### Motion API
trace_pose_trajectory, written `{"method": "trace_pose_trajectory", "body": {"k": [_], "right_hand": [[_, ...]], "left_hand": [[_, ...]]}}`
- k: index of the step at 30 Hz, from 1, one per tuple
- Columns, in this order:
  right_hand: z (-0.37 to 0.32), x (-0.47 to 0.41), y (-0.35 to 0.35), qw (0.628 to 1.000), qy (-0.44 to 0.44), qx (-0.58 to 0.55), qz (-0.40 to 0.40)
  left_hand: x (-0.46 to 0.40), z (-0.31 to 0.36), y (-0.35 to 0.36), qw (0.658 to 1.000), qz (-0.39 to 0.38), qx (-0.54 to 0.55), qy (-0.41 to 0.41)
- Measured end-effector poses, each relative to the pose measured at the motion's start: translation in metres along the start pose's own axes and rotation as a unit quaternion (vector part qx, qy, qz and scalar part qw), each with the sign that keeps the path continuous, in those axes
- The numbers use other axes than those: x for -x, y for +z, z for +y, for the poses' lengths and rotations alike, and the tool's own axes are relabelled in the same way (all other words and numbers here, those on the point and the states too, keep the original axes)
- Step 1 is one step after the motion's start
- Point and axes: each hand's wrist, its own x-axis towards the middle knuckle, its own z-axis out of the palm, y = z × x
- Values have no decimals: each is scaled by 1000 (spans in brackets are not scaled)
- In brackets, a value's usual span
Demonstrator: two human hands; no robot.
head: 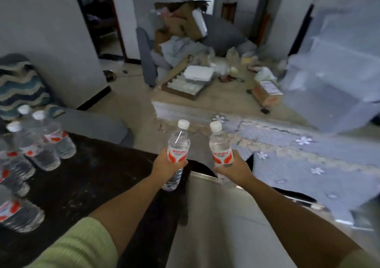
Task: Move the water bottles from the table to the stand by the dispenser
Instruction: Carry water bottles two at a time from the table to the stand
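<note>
Crowding the dark table (88,177), spare bottles (41,144) (left side), cardboard clutter (185,31) ahead

Location type: a lived-in home, main room. Evidence: a grey sofa (147,56) against the far wall, heaped with cardboard boxes (181,25) and bedding. A patterned rug (308,150) with white flower motifs covers part of the tiled floor (131,95). A zigzag-striped cushion (18,84) sits at the left. Open doorways lead to further rooms. Loose household clutter, including a foam container (198,73) and a small carton (268,92), lies across the floor. A dark surface (92,175) stands in the foreground.
</note>
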Motion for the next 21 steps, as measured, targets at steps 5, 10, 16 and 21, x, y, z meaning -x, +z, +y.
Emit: {"method": "trace_pose_trajectory", "body": {"k": [5, 10, 16, 21], "right_hand": [[57, 57, -92, 992, 65, -7, 104], [128, 133, -179, 970, 130, -25, 204], [213, 248, -271, 939, 194, -31, 284], [279, 364, -328, 868, 281, -76, 401]], "left_hand": [[12, 55, 105, 989, -125, -31, 78], [57, 103, 222, 971, -213, -45, 100], [146, 150, 356, 932, -316, -99, 145], [243, 178, 466, 873, -424, -134, 203]]}}
